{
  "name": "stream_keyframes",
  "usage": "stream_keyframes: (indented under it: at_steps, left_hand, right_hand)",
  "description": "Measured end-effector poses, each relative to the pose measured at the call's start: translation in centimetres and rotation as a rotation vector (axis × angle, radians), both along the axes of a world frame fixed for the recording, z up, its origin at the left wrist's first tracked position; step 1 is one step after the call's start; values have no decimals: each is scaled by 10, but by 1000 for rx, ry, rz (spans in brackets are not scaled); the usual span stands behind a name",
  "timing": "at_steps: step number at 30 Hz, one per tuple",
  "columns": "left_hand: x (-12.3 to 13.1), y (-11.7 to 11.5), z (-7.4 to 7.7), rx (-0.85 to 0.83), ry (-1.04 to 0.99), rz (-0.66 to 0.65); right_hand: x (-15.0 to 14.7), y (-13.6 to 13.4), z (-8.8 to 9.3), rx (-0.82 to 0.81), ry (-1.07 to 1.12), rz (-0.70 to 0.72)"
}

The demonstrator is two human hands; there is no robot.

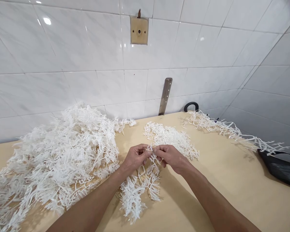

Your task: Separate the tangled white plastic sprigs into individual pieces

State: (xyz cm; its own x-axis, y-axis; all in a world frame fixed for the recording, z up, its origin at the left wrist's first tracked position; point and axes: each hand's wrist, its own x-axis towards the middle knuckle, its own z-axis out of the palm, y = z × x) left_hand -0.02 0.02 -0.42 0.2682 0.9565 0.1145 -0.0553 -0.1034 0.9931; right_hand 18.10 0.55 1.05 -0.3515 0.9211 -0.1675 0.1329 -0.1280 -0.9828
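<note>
At the back and round to the right, glossy white tiled wall [106,42], faintly grey-veined, dotted with small glints of light. Below it, pale wood-coloured desk [236,174], reaching back to the tiles. Over the desk's left side, big tangled heap [72,151] of white, many-tipped sprays, running from the left edge of view back close to the wall. Along the right, loose row of thinner, more open white strands [219,127], ending at a black bag [280,167] by the edge of view. At the middle of the desk, just beyond left hand [136,157] and right hand [170,157], smaller, lower pile [174,137] of white sprigs. Standing against the tiles, narrow metal strip [165,96] with a line of holes; higher up, square yellowish plate [139,31] set in the wall; near the back of the desk on the right, black curved handle [192,103], close to the strands.

Between both hands and trailing down nearer the body, branching white piece [132,195], bushy at its lower end; whether resting on the desk there, hard to tell. At its upper end, left hand and right hand almost meeting, each clamped on thin stems of it, thumb against forefinger, with the exact grip partly hidden.
</note>
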Motion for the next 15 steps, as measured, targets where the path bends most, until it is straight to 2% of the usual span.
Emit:
stream_keyframes:
  at_steps: [3,6,9,12,15]
  left_hand:
    - [1,-2,2,27,32,39]
    - [2,-3,1,82,99,132]
    - [4,-6,-3,168,204,211]
    - [5,-10,-6,269,298,233]
    - [5,-14,-3,323,307,271]
  right_hand:
    - [-3,0,-8,78,-80,-14]
    - [-7,-2,-13,135,-180,-20]
    - [-13,-5,-12,188,-308,-51]
    - [-19,-7,-11,263,-456,-110]
    - [-20,-6,-11,245,-498,-187]
